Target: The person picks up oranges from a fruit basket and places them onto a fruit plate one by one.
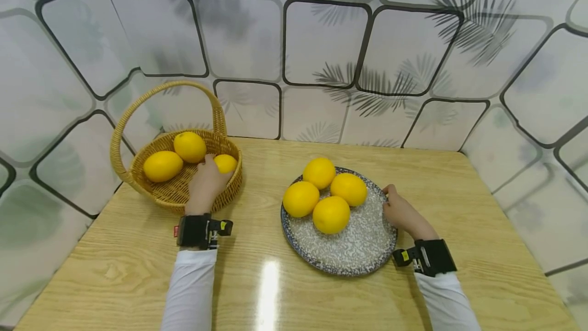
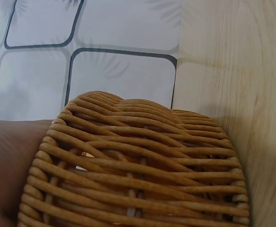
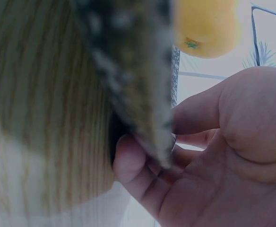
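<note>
In the head view my left hand (image 1: 206, 183) reaches into a wicker basket (image 1: 216, 199), its fingers and thumb around an orange (image 1: 224, 163) at the basket's right side. Two more oranges lie inside, one on the left (image 1: 163, 166) and one at the back (image 1: 190, 147). The basket's woven wall (image 2: 142, 165) fills much of the left wrist view, hiding the fingers. My right hand (image 1: 404, 214) holds the right rim of a speckled grey plate (image 1: 367, 241). In the right wrist view fingertips (image 3: 130, 158) curl under that rim. Several oranges (image 1: 331, 214) sit on the plate's left and back part.
The basket's tall handle (image 1: 170, 86) arches over its opening. Both things stand on a light wooden table (image 1: 248, 249). A patterned wall covering (image 1: 321, 40) rises behind the table and along its sides.
</note>
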`<move>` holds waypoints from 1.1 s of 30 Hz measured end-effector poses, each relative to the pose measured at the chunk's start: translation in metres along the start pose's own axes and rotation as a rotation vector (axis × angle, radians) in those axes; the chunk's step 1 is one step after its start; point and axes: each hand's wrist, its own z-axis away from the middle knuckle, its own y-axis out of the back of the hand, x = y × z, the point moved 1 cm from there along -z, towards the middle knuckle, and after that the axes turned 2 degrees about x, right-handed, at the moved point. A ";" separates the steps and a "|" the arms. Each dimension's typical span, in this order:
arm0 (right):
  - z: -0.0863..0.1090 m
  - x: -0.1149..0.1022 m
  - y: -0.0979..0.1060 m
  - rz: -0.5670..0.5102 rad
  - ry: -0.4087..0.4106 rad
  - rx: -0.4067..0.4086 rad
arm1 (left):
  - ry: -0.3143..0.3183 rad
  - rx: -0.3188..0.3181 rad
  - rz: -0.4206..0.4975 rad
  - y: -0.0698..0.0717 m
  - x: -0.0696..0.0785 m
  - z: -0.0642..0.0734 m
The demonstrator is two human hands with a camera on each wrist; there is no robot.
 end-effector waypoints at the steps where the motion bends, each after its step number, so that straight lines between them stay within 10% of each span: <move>1: 0.000 0.000 0.000 0.001 -0.003 -0.002 | -0.002 -0.006 -0.001 0.000 0.000 0.000; 33: 0.001 -0.002 0.000 0.004 -0.022 -0.008 | 0.031 -0.060 -0.044 0.003 -0.002 0.003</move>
